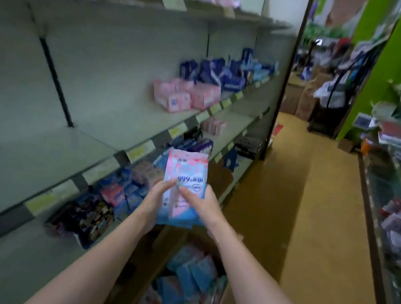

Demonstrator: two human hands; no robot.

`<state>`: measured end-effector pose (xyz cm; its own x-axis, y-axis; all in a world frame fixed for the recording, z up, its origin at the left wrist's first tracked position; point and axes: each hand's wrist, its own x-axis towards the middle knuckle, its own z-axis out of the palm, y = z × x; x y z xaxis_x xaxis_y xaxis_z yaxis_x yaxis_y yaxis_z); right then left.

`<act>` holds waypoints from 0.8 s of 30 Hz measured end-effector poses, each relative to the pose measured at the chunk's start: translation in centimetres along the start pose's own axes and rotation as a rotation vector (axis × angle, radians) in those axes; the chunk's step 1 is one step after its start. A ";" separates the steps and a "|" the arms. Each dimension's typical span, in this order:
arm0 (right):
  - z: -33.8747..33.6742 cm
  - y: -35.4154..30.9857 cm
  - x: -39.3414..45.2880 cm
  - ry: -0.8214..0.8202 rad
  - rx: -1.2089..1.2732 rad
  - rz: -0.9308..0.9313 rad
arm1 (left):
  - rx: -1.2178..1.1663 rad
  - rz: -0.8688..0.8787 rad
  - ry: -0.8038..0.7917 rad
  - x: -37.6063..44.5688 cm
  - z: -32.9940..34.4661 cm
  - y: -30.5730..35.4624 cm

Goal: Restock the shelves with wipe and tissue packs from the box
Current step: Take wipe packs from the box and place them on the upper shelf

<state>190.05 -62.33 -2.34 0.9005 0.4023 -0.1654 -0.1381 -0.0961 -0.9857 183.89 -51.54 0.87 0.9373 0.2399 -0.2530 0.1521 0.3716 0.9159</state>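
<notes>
The left hand (pixel 155 198) and the right hand (pixel 201 203) both close around a flat pink-and-blue plastic wipe pack (pixel 184 188), thumbs pressed on its printed front, holding it upright above the open brown cardboard box (pixel 154 251) on the near floor. The box holds more blue and pink packs (pixel 190 271), blurred enough that their kind is unclear. To the left runs a grey metal shelf (pixel 71 149), mostly bare nearby, with pink packs (pixel 184 95) and dark blue packs (pixel 218 73) farther along.

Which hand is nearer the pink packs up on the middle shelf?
Left. The left hand grips the wipe pack on the shelf side, below the pink packs; the right hand is on the aisle side.
</notes>
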 end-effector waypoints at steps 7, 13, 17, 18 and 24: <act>5.2 -16.8 -3.4 -0.135 0.150 -0.367 | -0.072 0.378 -0.046 -6.3 1.0 15.8; 10.4 -27.5 -8.3 -0.319 0.210 -0.594 | 0.066 0.649 0.103 -13.2 -1.5 26.0; 15.4 -32.6 -11.8 -0.442 0.222 -0.699 | 0.179 0.813 0.145 -19.2 -4.0 31.0; 16.8 -33.6 -12.6 -0.476 0.221 -0.722 | 0.196 0.844 0.163 -20.7 -5.0 32.0; 27.7 -37.4 -18.4 -0.696 0.191 -0.842 | 0.266 0.936 0.340 -31.1 -12.7 36.8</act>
<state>167.23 -40.87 36.74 0.3162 0.7023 0.6377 0.2936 0.5668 -0.7698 156.35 -33.93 38.47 0.5841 0.5876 0.5600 -0.4893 -0.2955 0.8205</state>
